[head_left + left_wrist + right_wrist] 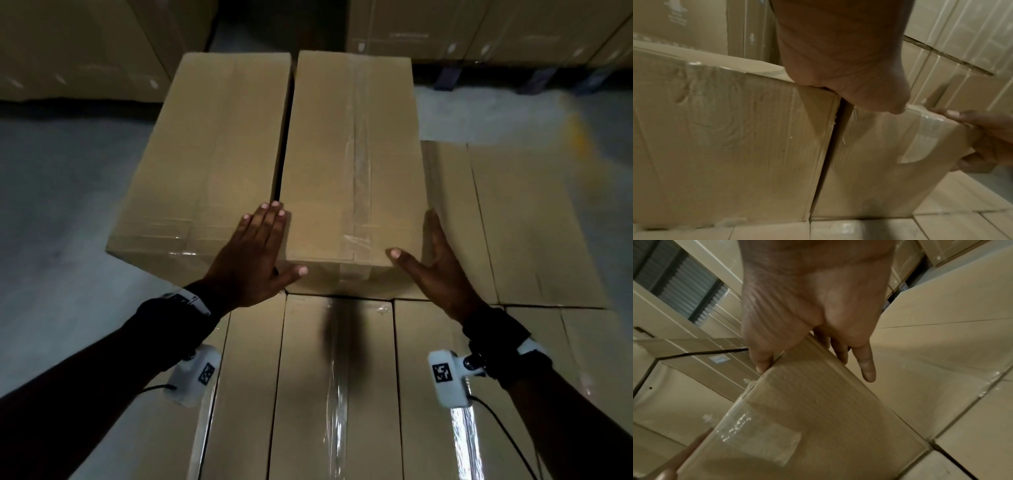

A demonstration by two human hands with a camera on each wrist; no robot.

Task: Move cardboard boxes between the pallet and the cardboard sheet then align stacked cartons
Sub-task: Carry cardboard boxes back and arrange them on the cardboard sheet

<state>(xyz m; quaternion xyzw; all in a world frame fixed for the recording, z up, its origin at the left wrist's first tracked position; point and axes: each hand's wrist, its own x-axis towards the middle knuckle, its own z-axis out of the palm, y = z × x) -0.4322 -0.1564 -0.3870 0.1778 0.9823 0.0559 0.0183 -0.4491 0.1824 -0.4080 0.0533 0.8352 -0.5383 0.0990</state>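
Two long taped cardboard cartons lie side by side on top of a layer of cartons: the left carton [205,154] and the right carton [349,164], with a narrow dark gap between them. My left hand [260,246] lies flat with straight fingers across the near ends of both, over the gap; its palm [840,53] rests on the top edge. My right hand [431,260] presses flat against the right carton's right side, thumb on its top near corner. In the right wrist view the right hand [812,318] has its straight fingers along that carton [818,410].
The lower layer of cartons [335,394] fills the foreground and extends right [534,233]. Grey floor [58,205] lies to the left. Tall stacks of wrapped cartons [479,31] stand at the back, with blue pallet feet [448,77] beneath them.
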